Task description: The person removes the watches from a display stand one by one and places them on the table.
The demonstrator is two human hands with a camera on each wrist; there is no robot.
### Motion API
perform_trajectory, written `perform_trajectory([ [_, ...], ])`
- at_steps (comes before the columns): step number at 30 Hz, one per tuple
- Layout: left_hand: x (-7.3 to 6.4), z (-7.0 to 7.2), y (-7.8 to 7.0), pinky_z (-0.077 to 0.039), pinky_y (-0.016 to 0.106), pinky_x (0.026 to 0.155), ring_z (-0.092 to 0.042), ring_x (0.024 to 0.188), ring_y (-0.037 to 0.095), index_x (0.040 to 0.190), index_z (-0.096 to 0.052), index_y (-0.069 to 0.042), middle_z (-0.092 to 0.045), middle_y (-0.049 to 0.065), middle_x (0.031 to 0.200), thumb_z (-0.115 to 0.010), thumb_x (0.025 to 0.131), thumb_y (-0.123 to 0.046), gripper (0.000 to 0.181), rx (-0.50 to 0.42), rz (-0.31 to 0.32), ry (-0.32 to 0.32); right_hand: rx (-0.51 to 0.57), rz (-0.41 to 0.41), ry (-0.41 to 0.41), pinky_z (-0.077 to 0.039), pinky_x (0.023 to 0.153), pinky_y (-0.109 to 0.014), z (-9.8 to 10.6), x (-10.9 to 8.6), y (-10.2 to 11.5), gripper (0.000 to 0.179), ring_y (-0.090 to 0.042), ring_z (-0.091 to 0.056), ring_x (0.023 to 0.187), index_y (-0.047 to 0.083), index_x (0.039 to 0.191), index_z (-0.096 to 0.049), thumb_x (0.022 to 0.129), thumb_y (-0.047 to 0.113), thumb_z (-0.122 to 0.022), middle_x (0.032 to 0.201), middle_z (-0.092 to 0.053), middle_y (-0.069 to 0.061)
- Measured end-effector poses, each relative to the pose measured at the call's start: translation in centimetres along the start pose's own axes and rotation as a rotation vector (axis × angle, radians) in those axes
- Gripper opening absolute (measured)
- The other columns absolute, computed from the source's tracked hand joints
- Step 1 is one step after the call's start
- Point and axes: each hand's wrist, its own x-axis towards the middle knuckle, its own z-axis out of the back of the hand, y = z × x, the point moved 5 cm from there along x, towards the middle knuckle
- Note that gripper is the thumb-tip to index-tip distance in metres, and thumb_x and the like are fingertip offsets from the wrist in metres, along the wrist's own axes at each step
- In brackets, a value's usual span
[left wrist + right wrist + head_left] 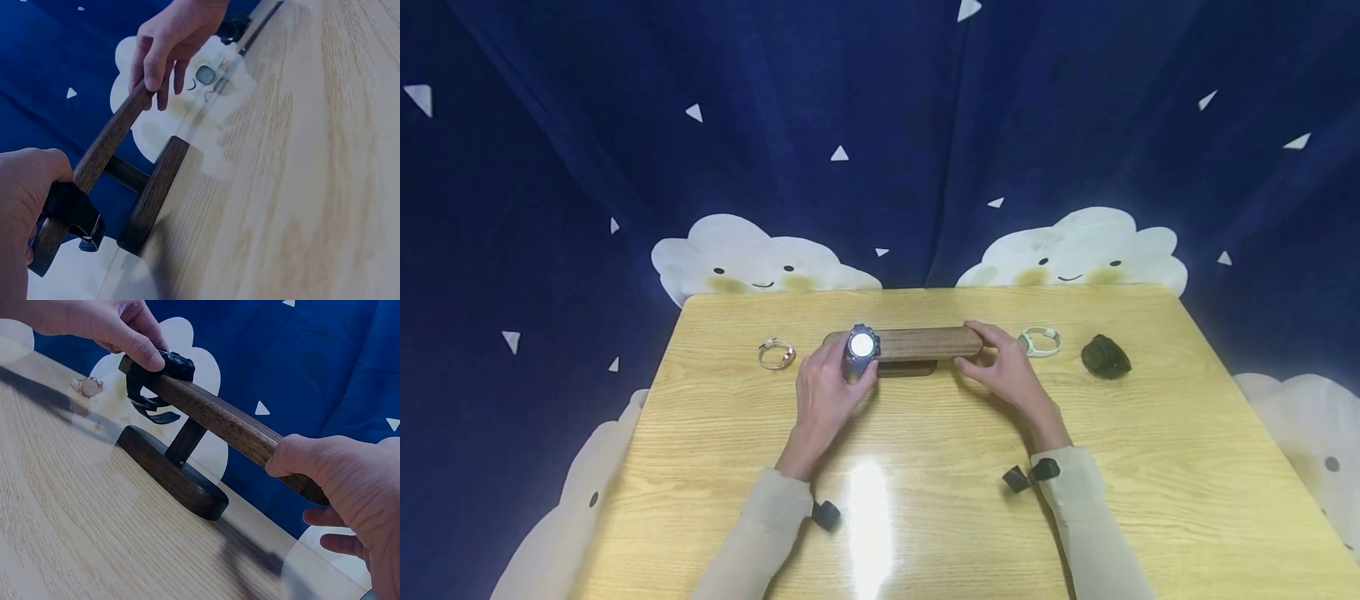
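A dark wooden T-shaped watch stand (928,343) is upright on the table, its long bar raised over a shorter base (169,472). Around the bar's left end sits a black wristwatch (861,345) with a pale round face; its strap (140,403) hangs loose below the bar in the right wrist view. My left hand (825,387) pinches this watch between thumb and fingers at the bar. At the other end, my right hand (1011,375) grips the bar, thumb on the near side and some fingers behind.
On the wooden table (940,467), a light-strapped watch (777,354) lies left of the stand. To the right lie a mint-green watch (1042,341) and a dark greenish lump (1106,357), whose kind I cannot tell. A blue curtain (910,150) hangs behind the table's far edge.
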Motion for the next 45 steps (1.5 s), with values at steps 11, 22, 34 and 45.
perform_trajectory([
  [11,0.0,0.4,0.3,-0.06,0.039,0.071,-0.071,0.082,0.027,0.125,-0.071,0.0,-0.077,0.015,0.109,-0.084,0.086,-0.036,0.055,0.001,-0.012,-0.02,-0.005,0.02,-0.009,-0.057,0.097,-0.057,0.0,0.0,-0.2,0.064,-0.041,-0.068,0.114,-0.001,0.14,-0.062,0.083,0.009,-0.088,0.132,-0.069,-0.021],
  [22,-0.3,0.8,0.8,-0.053,0.035,0.063,-0.06,0.068,0.021,0.127,-0.069,-0.001,-0.073,0.011,0.089,-0.083,0.087,-0.037,0.056,0.022,0.016,-0.01,-0.012,0.021,-0.009,-0.057,0.097,-0.057,0.0,0.0,0.0,0.063,-0.04,-0.067,0.116,-0.002,0.139,-0.062,0.083,0.009,-0.088,0.132,-0.069,-0.021],
  [34,-0.5,1.2,1.3,-0.049,0.033,0.058,-0.055,0.063,0.021,0.127,-0.07,0.001,-0.069,0.011,0.081,-0.084,0.085,-0.04,0.06,0.037,0.023,-0.033,0.008,0.025,-0.007,-0.057,0.098,-0.057,0.0,0.1,0.2,0.062,-0.039,-0.067,0.117,0.002,0.14,-0.063,0.083,0.008,-0.087,0.133,-0.068,-0.021],
  [45,-0.6,1.4,1.7,-0.047,0.033,0.059,-0.053,0.062,0.019,0.126,-0.07,0.001,-0.066,0.008,0.076,-0.082,0.087,-0.039,0.057,0.028,0.029,-0.041,0.011,0.022,-0.005,-0.056,0.097,-0.058,-0.1,0.0,0.1,0.062,-0.04,-0.067,0.116,-0.001,0.14,-0.062,0.084,0.008,-0.087,0.133,-0.068,-0.021],
])
